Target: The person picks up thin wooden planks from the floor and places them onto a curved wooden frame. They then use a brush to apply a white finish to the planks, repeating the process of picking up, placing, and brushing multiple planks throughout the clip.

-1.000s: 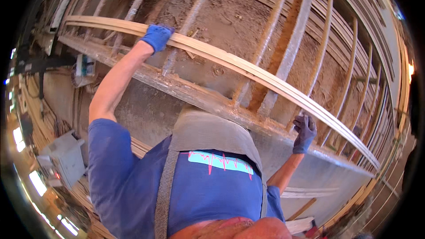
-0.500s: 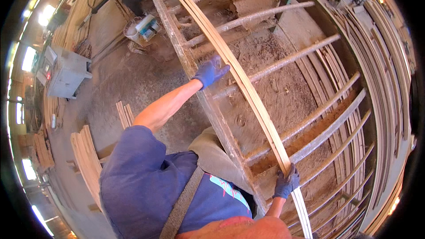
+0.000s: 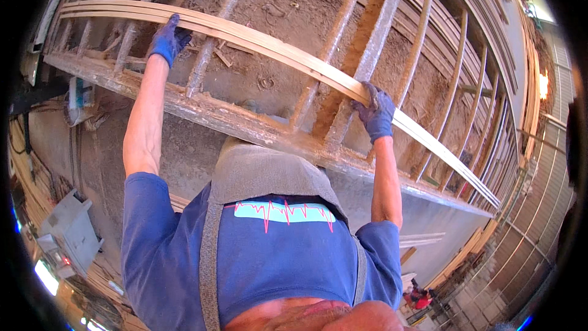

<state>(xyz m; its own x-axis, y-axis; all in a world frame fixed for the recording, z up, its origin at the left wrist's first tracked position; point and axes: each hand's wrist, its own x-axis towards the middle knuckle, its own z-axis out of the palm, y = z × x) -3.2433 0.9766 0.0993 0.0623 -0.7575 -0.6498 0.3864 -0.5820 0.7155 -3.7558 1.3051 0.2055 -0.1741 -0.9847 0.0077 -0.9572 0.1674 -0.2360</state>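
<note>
1. Wood strips (image 3: 269,46) slant from upper left to right, crossing metal bars (image 3: 202,64) that apparently bear their weight.
2. Right hand (image 3: 375,112): clamped on strips, presumably steadying.
3. Left hand (image 3: 167,41): fingers apart, at strips' edge.

Strips (image 3: 282,51) lie across the bars (image 3: 380,24) (a cabinet (image 3: 72,227) stands at left).

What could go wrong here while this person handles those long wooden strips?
The wooden strips span gaps between the metal bars, so an end might dip or catch. No tie shows around them, so they could slide apart. The right hand lies across them close to a bar, so it might get pinched.
</note>
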